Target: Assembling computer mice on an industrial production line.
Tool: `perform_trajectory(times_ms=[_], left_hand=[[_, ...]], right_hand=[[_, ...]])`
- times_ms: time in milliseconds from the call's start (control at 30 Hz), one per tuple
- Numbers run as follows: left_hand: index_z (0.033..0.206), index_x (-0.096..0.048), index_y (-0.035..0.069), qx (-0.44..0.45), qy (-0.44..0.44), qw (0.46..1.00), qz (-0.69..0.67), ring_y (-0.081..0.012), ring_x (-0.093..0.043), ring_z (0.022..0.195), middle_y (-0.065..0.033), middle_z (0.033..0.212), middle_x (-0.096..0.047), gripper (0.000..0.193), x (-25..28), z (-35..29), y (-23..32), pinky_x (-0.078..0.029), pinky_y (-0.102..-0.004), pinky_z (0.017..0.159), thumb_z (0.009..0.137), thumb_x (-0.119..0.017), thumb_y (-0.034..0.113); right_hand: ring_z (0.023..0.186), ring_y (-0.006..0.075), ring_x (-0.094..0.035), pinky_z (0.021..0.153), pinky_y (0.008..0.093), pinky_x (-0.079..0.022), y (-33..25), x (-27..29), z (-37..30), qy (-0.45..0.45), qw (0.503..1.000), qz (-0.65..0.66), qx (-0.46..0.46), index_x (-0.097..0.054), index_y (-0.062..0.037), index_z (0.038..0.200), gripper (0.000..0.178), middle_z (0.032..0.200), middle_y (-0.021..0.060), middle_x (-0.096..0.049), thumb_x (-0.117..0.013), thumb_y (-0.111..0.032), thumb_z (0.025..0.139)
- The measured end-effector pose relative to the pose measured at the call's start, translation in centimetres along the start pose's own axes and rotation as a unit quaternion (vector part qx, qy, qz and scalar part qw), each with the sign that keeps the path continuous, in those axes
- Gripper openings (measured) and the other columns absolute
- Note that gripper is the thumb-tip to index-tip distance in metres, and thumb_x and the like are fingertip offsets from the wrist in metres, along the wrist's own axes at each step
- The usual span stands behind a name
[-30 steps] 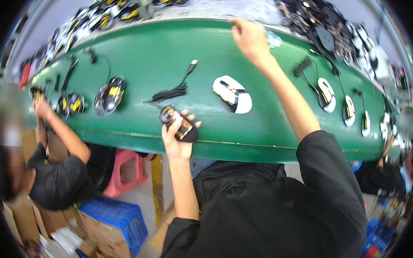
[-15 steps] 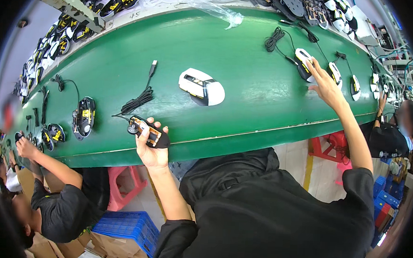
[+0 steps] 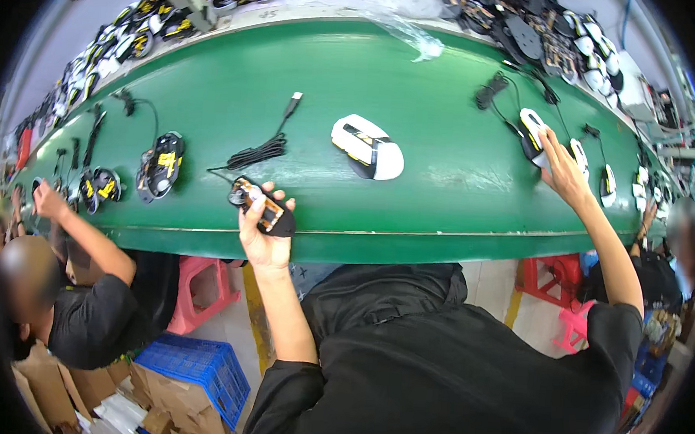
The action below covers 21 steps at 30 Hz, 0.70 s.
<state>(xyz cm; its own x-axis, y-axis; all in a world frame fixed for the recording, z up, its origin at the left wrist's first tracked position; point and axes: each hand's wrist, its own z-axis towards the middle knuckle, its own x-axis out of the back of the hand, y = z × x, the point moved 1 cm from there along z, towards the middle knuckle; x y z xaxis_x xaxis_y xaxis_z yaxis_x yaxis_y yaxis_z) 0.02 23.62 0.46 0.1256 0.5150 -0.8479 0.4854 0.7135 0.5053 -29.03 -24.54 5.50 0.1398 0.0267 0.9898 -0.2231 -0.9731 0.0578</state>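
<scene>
My left hand [image 3: 266, 232] is closed around an uncovered computer mouse base [image 3: 263, 206], thumb across its exposed insides, above the table's near edge. Its coiled black cable [image 3: 258, 151] lies on the green table, with the plug pointing away. Far to the right, my right hand [image 3: 567, 175] has its fingers stretched out, touching the side of a white and black mouse [image 3: 532, 135] with yellow accents. The thumb stands apart from the fingers. Between my hands lies a white mouse shell [image 3: 368, 147] with black and yellow parts.
Opened mice [image 3: 161, 166] with cables lie to my left, near a co-worker's arm [image 3: 87, 231]. More assembled mice [image 3: 608, 186] line the table's right, where another person works. Mouse parts [image 3: 522, 37] and clear plastic [image 3: 408, 35] cover the far ledge. A blue crate [image 3: 206, 371] stands below left.
The whole view has shifted, with table items appearing farther right. Both hands keep nearly the same places relative to the mice they touch.
</scene>
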Motion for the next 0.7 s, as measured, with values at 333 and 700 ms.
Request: perform_trajectory(times_ms=[333, 700], left_hand=[[0.124, -0.046, 0.004, 0.006, -0.03, 0.999, -0.012, -0.0221, -0.059, 0.099, -0.0123, 0.112, -0.056, 0.034, 0.0, 0.4, 0.6, -0.056, -0.0374, 0.084, 0.092, -0.055, 0.004], [0.12, -0.05, 0.007, -0.007, 0.008, 1.0, -0.012, -0.0227, -0.063, 0.094, -0.0125, 0.11, -0.059, 0.033, 0.6, 0.4, 1.1, -0.057, -0.0408, 0.081, 0.089, -0.06, 0.005]], right_hand=[[0.113, 0.0379, -0.055, 0.094, 0.0394, -0.047, 0.1, 1.1, 0.7, 0.007, 0.999, -0.044, 0.023, -0.022, -0.0034, 0.148, 0.082, 0.149, 0.0209, -0.03, -0.069, -0.017, 0.082], [0.119, 0.0408, -0.05, 0.102, 0.0394, -0.041, -1.4, -0.9, 0.3, 0.033, 0.998, -0.036, -0.051, -0.019, 0.0083, 0.145, 0.078, 0.147, 0.0318, -0.026, -0.063, -0.016, 0.086]])
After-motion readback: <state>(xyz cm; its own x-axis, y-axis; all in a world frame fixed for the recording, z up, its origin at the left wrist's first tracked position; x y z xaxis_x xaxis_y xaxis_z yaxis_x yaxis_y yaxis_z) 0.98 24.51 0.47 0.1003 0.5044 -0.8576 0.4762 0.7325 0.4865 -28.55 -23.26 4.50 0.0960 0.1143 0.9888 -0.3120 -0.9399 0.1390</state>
